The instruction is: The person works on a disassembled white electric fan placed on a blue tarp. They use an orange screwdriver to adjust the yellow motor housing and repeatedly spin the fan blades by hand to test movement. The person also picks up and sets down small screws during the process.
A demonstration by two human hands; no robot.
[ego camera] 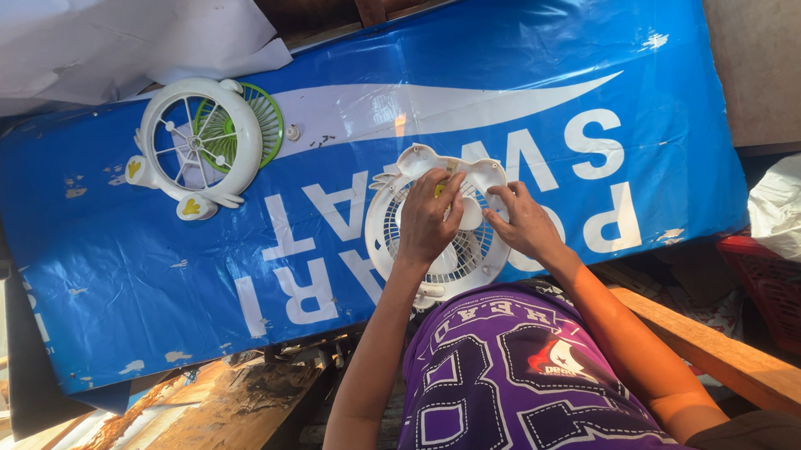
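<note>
At the upper left of the frame a white fan frame [201,144] lies over a green grille [252,119] on the blue sheet [93,266], while at centre the left hand [430,219] and right hand [524,223] both grip a white fan housing [437,222].

Blue banner sheet [517,41] with large white lettering and a white swoosh, small pale scuffs and chipped spots, covers the counter; white fan housing [438,227] with white radial grille and a small yellow bit near its top, under the hands. White round fan frame [197,144] with white spokes, yellow heart marks on its feet, lime green grille [259,120] behind it; white crumpled sheet [94,23] top left. Purple jersey [511,383] with white-outlined block numerals and a red-and-white patch, red plastic crate [776,286], white plastic bag [797,206], brown wooden plank [728,356].
</note>
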